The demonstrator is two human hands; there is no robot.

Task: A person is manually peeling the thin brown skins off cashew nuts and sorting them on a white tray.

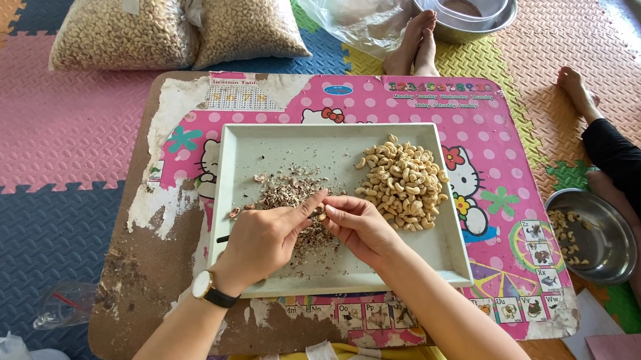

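My left hand (265, 236) and my right hand (358, 225) meet over a pale square tray (265, 146), fingertips pinched together on a small cashew nut (321, 214). A dark thin tool (222, 238) pokes out from under my left hand. Below the hands lies a heap of brown skin scraps (288, 189). A pile of peeled cashews (404, 183) sits on the tray's right side. The tray rests on a worn pink low table (408, 105). A watch is on my left wrist.
Two big clear bags of cashews (127, 24) (248, 21) lie beyond the table. A steel bowl with some nuts (595, 236) stands at the right beside another person's leg (619, 162). Bare feet (414, 45) and nested bowls (468, 11) are at the far side. Foam mats cover the floor.
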